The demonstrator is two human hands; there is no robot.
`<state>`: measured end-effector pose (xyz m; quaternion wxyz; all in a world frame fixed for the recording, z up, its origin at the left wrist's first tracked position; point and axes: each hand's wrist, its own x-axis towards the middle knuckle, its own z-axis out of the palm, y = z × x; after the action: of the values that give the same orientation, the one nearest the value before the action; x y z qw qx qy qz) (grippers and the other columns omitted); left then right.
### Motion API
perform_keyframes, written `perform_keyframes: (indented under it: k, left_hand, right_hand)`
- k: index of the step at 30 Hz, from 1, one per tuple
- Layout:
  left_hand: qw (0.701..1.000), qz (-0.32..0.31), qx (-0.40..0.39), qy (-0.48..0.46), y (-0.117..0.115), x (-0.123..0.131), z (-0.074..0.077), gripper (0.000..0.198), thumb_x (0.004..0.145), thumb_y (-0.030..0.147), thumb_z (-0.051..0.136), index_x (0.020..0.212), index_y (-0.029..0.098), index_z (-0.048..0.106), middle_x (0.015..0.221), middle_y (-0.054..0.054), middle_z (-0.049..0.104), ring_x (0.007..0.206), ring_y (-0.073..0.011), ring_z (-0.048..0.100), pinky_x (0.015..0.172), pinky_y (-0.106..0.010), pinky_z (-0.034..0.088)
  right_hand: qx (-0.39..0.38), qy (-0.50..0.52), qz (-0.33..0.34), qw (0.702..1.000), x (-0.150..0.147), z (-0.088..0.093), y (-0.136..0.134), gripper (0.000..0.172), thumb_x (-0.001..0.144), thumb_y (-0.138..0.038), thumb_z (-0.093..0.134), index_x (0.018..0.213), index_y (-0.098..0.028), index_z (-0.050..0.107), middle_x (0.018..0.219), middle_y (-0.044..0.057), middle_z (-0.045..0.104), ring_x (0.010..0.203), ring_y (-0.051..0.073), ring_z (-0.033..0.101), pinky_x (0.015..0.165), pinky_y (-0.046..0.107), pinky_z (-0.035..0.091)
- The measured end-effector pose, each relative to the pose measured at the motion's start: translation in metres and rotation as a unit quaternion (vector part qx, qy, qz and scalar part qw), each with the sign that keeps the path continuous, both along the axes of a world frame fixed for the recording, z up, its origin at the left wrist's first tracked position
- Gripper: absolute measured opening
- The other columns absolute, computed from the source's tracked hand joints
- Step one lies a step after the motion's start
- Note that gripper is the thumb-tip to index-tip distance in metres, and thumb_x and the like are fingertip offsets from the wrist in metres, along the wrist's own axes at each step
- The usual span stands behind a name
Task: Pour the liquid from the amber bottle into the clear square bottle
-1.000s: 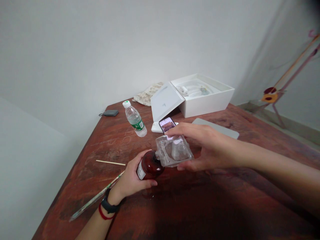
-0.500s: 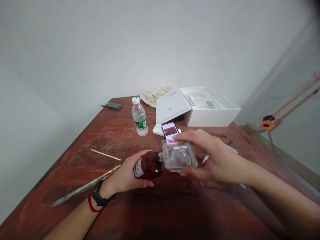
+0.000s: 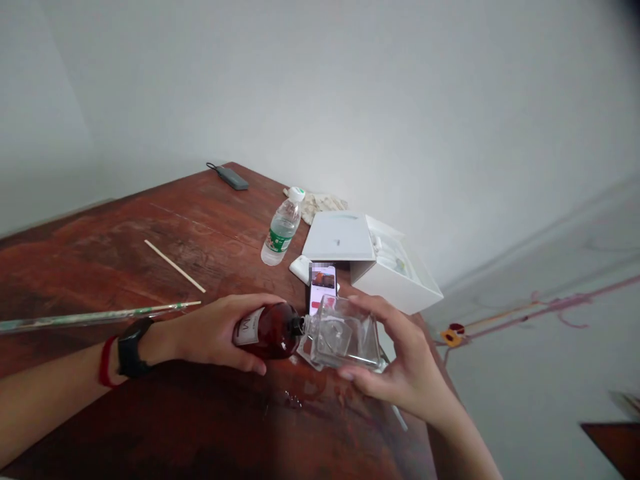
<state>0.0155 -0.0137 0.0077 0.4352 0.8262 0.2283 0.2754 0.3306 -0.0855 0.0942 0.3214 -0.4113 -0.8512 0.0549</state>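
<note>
Mid-pour: brown bottle (image 3: 270, 331) gripped in left hand (image 3: 210, 331), tipped into clear bottle (image 3: 345, 335) clasped by right hand (image 3: 400, 367); drops spilled on tabletop (image 3: 200, 413).

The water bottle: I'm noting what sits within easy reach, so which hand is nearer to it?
Left. The left hand, gripping the brown bottle, lies just in front of the water bottle; the right hand is farther right.

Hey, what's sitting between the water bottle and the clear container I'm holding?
In the head view, a phone with its screen lit stands between the water bottle and the clear container, propped on a small white thing.
</note>
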Motion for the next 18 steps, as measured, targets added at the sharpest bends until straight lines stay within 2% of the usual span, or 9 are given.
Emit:
perform_keyframes:
  k: [5,11,18]
  left_hand:
    - [1.0,0.015,-0.004,-0.002,-0.0006,0.0008,0.0008,0.087,0.074,0.05,0.097,0.148,0.026,0.058,0.14,-0.007,0.073,0.123,-0.0329,0.073,0.106,-0.038,0.056]
    - [1.0,0.013,-0.005,-0.003,-0.0024,0.0014,0.0057,0.084,0.076,0.053,0.095,0.147,0.028,0.059,0.137,-0.005,0.075,0.12,-0.0312,0.074,0.105,-0.036,0.056]
    - [1.0,0.025,-0.003,0.014,-0.0016,0.0007,-0.0015,0.088,0.075,0.056,0.095,0.149,0.029,0.056,0.14,-0.005,0.073,0.121,-0.0323,0.074,0.106,-0.038,0.056]
  right_hand:
    - [0.003,0.0,-0.007,1.0,0.0054,-0.0058,0.0005,0.07,0.08,-0.051,0.087,0.141,-0.029,0.06,0.123,0.008,0.077,0.104,0.028,0.078,0.084,0.038,0.064]
    - [0.009,0.006,-0.003,1.0,0.007,-0.0093,0.0023,0.069,0.083,-0.054,0.084,0.143,-0.029,0.059,0.123,0.007,0.077,0.105,0.027,0.077,0.086,0.038,0.064]
    - [0.005,0.014,0.002,1.0,0.0077,-0.0099,0.0029,0.07,0.083,-0.056,0.085,0.142,-0.03,0.059,0.121,0.006,0.077,0.104,0.026,0.077,0.086,0.037,0.063]
